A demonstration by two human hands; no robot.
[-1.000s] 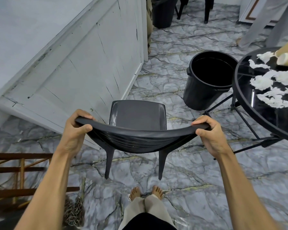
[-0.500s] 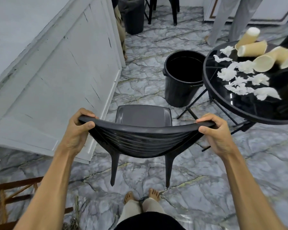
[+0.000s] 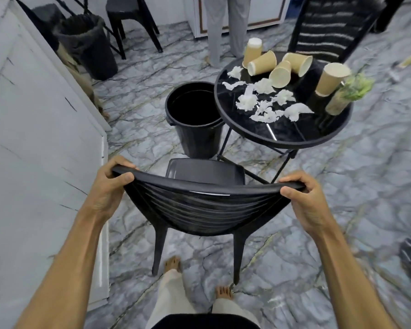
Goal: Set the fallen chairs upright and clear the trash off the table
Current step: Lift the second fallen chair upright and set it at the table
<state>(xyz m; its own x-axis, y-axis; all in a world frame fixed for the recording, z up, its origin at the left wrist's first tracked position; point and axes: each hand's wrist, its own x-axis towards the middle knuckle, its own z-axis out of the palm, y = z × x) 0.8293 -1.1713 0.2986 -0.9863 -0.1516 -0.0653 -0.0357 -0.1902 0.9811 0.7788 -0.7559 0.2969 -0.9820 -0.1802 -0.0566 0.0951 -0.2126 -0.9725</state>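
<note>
Both hands, left hand (image 3: pixel 109 188) and right hand (image 3: pixel 306 200), clench the chair (image 3: pixel 199 205) by its top rail; it looks light, stiff plastic, best gripped at those corners.

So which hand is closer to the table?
Right. The right hand grips the chair top just below the table; the left hand is farther off, by the wall.
</note>
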